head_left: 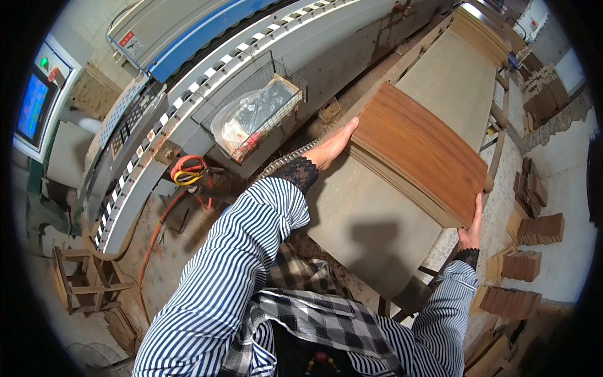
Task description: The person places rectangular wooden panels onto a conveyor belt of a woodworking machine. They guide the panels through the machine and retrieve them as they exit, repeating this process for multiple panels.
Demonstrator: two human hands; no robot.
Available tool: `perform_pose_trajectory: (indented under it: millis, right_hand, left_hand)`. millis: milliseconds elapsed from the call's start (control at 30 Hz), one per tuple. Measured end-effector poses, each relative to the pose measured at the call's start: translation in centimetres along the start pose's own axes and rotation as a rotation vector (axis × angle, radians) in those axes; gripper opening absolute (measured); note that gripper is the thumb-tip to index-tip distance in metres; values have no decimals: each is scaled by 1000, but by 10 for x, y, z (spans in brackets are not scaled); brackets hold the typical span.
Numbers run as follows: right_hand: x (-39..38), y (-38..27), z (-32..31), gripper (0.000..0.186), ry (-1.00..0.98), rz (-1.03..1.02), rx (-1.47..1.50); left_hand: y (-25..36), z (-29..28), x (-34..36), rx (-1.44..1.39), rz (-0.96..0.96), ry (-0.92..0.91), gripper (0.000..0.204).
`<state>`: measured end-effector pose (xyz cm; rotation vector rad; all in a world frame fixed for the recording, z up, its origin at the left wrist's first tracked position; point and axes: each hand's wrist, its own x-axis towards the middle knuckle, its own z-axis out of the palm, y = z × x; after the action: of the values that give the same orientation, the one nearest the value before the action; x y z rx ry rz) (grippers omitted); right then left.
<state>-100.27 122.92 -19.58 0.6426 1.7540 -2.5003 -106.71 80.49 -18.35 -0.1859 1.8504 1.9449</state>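
Note:
A stack of boards [419, 152] with a reddish-brown wood-grain top lies across a long grey surface [370, 245] in front of me. My left hand [334, 143] grips the stack at its left end, fingertips at the top corner. My right hand [471, 221] holds its right end, fingers along the edge near the front corner. Both forearms are in striped sleeves with black lace cuffs. The thin layers of the stack show along its near side, beneath the top board.
A machine with a roller track [188, 94] runs along the left, carrying a wire basket [264, 119], with a screen [34, 103] and coiled hoses [188, 169] nearby. A wooden frame [94, 279] stands lower left. More board stacks [521, 264] line the right, and others [480, 34] lie at the far end.

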Motion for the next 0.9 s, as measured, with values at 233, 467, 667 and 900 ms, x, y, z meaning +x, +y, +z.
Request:
perform_pose_trajectory:
  millis: [233, 467, 667, 900]
  right_hand:
    - [-18, 4, -1, 73, -37, 57, -21]
    - [-108, 23, -7, 60, -118, 164, 13]
    - [-151, 36, -10, 54, -95, 175, 81]
    - [-150, 31, 6, 56, -87, 146, 106]
  left_hand:
    - [-31, -11, -58, -18, 15, 17, 87]
    - [-70, -19, -177, -109, -150, 23, 79]
    - [-85, -19, -187, -449, -125, -44, 75]
    - [-90, -19, -181, -512, -168, -83, 75]
